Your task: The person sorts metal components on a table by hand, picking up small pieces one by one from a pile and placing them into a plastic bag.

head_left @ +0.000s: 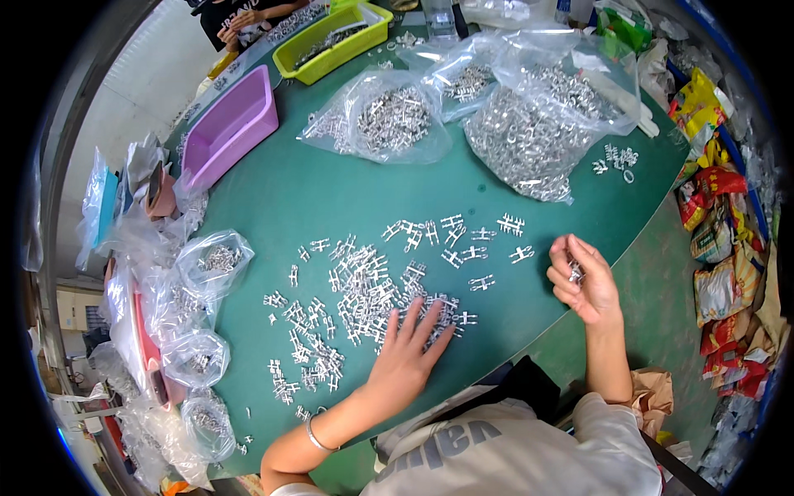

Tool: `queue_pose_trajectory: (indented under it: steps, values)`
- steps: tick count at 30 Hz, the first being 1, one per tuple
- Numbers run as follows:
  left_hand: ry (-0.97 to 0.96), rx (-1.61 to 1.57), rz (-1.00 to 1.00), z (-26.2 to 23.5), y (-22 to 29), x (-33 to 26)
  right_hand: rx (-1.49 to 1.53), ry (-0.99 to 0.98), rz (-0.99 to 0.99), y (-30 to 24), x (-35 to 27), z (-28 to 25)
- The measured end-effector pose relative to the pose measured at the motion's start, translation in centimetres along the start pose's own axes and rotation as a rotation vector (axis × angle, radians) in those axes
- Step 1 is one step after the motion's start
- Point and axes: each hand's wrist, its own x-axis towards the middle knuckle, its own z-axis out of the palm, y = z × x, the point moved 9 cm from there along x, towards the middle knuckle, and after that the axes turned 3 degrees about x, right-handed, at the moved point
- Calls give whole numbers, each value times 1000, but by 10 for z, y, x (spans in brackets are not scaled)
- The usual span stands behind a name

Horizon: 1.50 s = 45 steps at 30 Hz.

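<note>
- Loose pile of small silver metal cross-shaped clips sits mid-frame on the green table, spread in a band running lower left to upper right; single pieces point every which way, no common axis.
- Left hand lies flat, palm down, on the lower right edge of the pile, fingers spread and aimed toward the upper right, touching clips but not closed on any. Forearm enters from the bottom edge, thin silver bracelet at the wrist.
- Right hand is right of centre, raised beside the pile, fingers curled in and pinched on one small silver clip; too small to tell its axis. Forearm runs straight down to the white sleeve.
- Hands are well apart.
- Clear plastic bags of the same metal parts in the upper part of the frame; purple plastic tray upper left, yellow-green bin at top.
</note>
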Motion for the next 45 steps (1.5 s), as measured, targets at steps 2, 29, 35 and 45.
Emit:
queue_pose_trajectory:
  steps: [2,29,35,45]
  values:
    - [120,-78,-64,-8,-7,-12,34,36,54,4,-2,2]
    - [657,-231,-769,-10,-49,-184,-1572,9,-1798,-112,-33,167]
    - [489,-257,-540,5,-19,-138,-1619,-667,-782,64,36,192]
    - [620,-414,-495,5,-30,-117,-1748,-891,-583,135,44,171]
